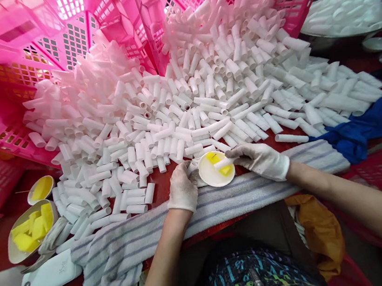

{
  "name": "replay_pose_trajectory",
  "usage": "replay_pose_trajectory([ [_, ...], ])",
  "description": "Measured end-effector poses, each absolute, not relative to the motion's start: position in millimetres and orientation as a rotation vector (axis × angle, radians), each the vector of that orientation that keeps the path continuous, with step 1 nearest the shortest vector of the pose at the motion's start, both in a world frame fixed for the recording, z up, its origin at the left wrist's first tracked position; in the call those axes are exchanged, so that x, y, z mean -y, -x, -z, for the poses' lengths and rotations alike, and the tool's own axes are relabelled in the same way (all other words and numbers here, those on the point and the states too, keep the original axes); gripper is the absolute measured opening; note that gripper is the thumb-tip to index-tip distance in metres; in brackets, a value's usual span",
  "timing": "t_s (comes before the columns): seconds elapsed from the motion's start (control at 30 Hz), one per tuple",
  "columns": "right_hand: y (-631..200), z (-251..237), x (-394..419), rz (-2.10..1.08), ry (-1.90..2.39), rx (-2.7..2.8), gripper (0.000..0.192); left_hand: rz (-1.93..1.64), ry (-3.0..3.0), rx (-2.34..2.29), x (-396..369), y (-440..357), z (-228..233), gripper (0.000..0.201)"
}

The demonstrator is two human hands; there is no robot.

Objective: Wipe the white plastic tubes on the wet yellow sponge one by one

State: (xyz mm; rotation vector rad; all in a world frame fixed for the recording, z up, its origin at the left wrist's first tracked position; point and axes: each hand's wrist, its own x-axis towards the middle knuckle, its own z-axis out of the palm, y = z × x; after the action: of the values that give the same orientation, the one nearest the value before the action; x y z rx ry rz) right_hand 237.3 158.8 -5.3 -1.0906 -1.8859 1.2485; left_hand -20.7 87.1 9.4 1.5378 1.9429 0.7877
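Observation:
A small white dish (207,177) stands near the table's front edge, with a wet-looking yellow sponge (213,158) in it. My right hand (261,159), in a white glove, pinches a short white plastic tube (223,163); the tube's far end lies over the sponge. Left of the dish, my gloved left hand (183,187) has its fingers curled in beside the rim. A whitish bit shows at those fingertips, too hidden to name. Behind both hands spreads a large heap of white tubes (194,114). Under my wrists runs a striped towel (234,200).
Pink plastic baskets (24,108) tower behind and beside the heap. At left are a bowl of yellow sponge pieces (10,249), a smaller yellow-filled dish (52,182) and a white phone-like device (50,277). A blue cloth (378,120) and a piled tray (349,12) are at right.

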Motion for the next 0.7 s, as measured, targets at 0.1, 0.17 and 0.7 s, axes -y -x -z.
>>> replay_pose_trajectory([
  [0.1, -234, 6, -156, -1.305, 1.074, 1.852, 0.027, -0.785, -1.534, -1.937, -87, 20, -11, 0.037],
  [0.17, -234, 3, -153, -1.283, 1.066, 1.867, 0.031, -0.783, -1.528, -1.929, -87, 20, -12, 0.037],
  [0.7, -241, 9, -139, -1.120, 1.105, 1.936, 0.027, -0.782, -1.562, -1.916, -87, 21, -9, 0.033],
])
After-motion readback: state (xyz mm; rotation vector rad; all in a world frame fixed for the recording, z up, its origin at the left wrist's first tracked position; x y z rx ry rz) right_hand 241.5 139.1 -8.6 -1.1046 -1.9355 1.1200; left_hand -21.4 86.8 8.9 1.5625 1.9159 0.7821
